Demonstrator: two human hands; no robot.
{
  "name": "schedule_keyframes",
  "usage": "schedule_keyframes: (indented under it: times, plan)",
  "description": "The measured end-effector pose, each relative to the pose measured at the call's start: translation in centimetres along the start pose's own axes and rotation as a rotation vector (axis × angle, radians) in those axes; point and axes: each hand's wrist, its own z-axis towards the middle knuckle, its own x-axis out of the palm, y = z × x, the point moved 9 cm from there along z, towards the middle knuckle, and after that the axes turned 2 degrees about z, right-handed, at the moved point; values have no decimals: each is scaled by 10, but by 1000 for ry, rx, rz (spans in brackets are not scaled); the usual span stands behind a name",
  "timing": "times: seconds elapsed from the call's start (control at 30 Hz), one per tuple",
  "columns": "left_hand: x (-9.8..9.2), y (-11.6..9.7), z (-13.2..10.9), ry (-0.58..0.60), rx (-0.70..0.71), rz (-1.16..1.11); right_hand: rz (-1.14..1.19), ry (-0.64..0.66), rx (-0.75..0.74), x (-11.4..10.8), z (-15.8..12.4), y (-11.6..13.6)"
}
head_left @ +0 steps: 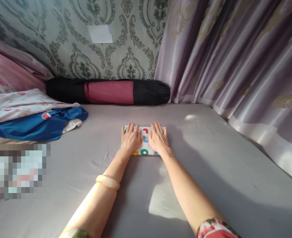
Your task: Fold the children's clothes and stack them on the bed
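Note:
A flat white rectangle (145, 145) with red, blue, green and yellow shapes lies on the grey sheet; it looks like folded cloth, though I cannot be sure. My left hand (131, 137) rests palm down across its left part, fingers stretched out and pointing away from me. Over its right part lies my right hand (158, 137), equally flat, with the fingers extended. Between the two hands the printed middle of the rectangle shows; both palms hide its sides. A pale bangle (108, 182) circles my left forearm.
The grey sheet (81, 172) spreads all round. A black and dark-red long bag (108, 92) lies along the patterned wall. Purple curtains (205, 59) hang at the right. At the left are a blue cloth (36, 124), floral fabric (24, 104) and a blurred-out item (25, 172).

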Motion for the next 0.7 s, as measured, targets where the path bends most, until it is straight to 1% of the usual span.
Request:
schedule_keyframes:
  times: [0.07,0.13,0.2,0.3,0.43,0.57,0.63,0.7]
  plan:
    - [3,8,0,25,-63,4,-16,-1,74,2,0,-10]
    - [12,12,0,97,-87,-7,-14,41,120,9,0,-17]
    - [18,15,-1,135,-95,-18,-9,64,129,14,-1,-19]
    - [20,15,-1,135,-99,-28,-11,63,129,15,-1,-20]
    - [17,15,0,131,-99,-43,-1,64,138,13,0,-20]
    - [12,17,0,188,-80,-67,23,154,147,11,0,-22]
    - [8,19,-4,221,-56,-70,27,181,107,6,-3,-21]
    - [3,22,-11,222,-27,-58,10,150,28,-1,-8,-16]
